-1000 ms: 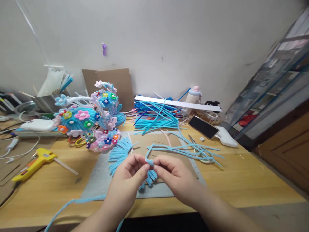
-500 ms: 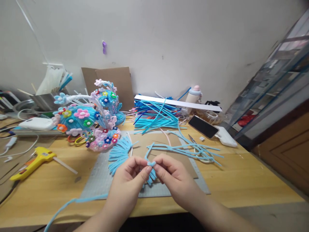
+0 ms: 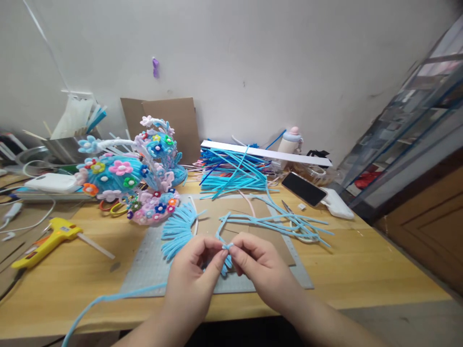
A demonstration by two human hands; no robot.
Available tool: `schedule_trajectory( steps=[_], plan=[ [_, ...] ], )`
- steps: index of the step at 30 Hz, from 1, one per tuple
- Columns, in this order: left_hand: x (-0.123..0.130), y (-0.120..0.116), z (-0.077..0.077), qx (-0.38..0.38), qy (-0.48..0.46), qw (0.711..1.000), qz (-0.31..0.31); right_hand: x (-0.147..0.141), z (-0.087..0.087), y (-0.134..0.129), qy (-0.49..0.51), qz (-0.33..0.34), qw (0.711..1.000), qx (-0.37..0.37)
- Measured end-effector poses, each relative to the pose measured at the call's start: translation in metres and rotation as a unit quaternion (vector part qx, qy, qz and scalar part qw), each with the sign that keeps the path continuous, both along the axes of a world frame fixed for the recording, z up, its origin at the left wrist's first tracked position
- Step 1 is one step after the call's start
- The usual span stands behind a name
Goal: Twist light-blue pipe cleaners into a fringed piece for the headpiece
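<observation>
Light blue pipe cleaner (image 3: 227,246) shows between the fingertips of both hands, above the cutting mat. My left hand (image 3: 198,262) pinches it from the left with thumb and forefinger. From the other side my right hand (image 3: 256,255) pinches the same piece, closed the same way. Folded blue pipe cleaner loops (image 3: 227,265) hang just below the fingertips, partly hidden by the hands. A fan of blue pipe cleaner loops (image 3: 178,231) lies on the cutting mat (image 3: 141,270) left of them. One long blue strand (image 3: 108,298) trails off the table's front edge from behind my left wrist.
Loose blue pipe cleaners (image 3: 282,219) lie over scissors (image 3: 289,212) at the right. Behind are a pipe cleaner pile (image 3: 235,173), a phone (image 3: 304,188) and a bottle (image 3: 290,141). Left stand flower-covered pipe cleaner baskets (image 3: 115,176) and a yellow glue gun (image 3: 47,243).
The fingertips have turned the pinched pipe cleaner slightly, and less of it shows between them. The trailing strand has shifted a little. The view has moved slightly; both hands keep their hold.
</observation>
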State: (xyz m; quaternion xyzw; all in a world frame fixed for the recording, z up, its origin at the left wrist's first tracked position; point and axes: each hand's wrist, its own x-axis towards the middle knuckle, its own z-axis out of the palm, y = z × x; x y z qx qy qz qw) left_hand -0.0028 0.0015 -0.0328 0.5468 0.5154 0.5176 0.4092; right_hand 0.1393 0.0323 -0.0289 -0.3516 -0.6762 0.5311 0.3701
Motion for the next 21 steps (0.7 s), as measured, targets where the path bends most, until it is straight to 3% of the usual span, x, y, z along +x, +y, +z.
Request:
schedule_trajectory(
  steps=[6,16,21],
  plan=[
    [-0.0018,-0.0001,-0.0029,0.05,0.03,0.998,-0.006,-0.0015,-0.0008,-0.0005,0.008,0.009,1.0,-0.014],
    [-0.0022,0.0042,0.0036,-0.111,-0.132,0.985,-0.013,0.0007,-0.0013,-0.002,-0.054,-0.017,0.997,0.059],
    [-0.0011,0.0025,0.0009,-0.055,-0.088,0.995,0.003,-0.0006,-0.0018,-0.0028,-0.019,-0.015,1.0,0.016]
  ],
)
